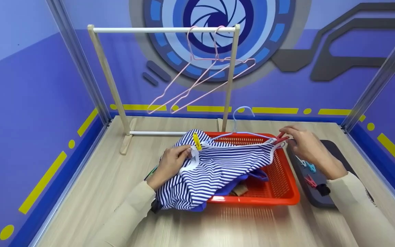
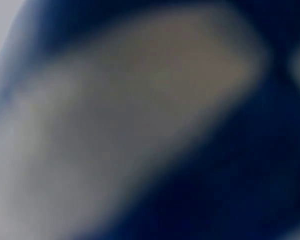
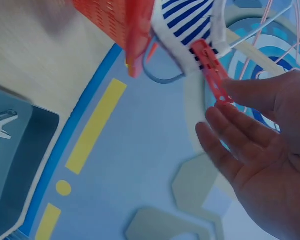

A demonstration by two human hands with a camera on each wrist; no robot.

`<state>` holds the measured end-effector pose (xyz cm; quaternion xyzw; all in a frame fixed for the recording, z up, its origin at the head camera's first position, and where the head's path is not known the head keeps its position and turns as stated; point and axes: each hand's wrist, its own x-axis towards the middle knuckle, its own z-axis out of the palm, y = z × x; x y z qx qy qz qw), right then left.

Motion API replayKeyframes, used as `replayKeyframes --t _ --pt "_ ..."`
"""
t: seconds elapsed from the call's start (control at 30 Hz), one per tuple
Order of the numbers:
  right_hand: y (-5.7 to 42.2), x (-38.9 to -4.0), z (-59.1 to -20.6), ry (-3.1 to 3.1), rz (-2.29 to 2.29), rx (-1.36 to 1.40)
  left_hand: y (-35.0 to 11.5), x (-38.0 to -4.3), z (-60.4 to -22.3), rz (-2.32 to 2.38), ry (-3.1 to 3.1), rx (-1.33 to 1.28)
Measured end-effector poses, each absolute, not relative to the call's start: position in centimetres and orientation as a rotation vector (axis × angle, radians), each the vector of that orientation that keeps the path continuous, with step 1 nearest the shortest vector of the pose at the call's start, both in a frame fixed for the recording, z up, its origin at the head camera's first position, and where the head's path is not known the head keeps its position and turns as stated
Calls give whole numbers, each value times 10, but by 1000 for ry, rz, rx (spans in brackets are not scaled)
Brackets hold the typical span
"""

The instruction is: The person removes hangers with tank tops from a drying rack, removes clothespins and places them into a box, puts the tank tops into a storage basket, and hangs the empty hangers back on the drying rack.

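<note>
A navy-and-white striped garment [image 1: 214, 168] with white trim lies over the red basket, its upper edge along a light blue hanger [image 1: 234, 125]. My left hand [image 1: 170, 163] pinches the white trim near the left end, just below a yellow clothespin [image 1: 196, 141]. At the right end, my right hand [image 1: 309, 147] grips a red clothespin [image 3: 210, 70] between thumb and fingers. That clothespin bites the garment's white-edged corner beside the hanger's end in the right wrist view. The left wrist view is dark and blurred.
The red basket [image 1: 289, 185] holds blue cloth under the garment. Right of it, a dark tray [image 1: 321, 202] carries several clothespins. Behind stands a wooden rack [image 1: 231, 79] with two pink hangers [image 1: 180, 73] on its white rail. Walls close in the back and sides.
</note>
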<state>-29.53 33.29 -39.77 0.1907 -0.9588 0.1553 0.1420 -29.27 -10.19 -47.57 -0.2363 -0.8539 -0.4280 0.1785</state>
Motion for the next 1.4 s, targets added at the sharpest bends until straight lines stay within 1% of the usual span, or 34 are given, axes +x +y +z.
replayKeyframes --t 0.23,0.77,1.03,1.27,1.4 --pt "335 -300 -404 -2753 439 564 -102 -293 -477 -1250 -2439 -676" --pt "337 -302 -401 -2692 321 643 -99 -290 -477 -1243 -2423 -691" --pt "339 -303 -396 -2650 292 677 -98 -290 -478 -1238 -2427 -687" --pt "347 -301 -383 -2531 275 723 -99 -289 -475 -1242 -2445 -669" --pt "356 -300 -379 -2573 266 649 -100 -289 -474 -1252 -2426 -671"
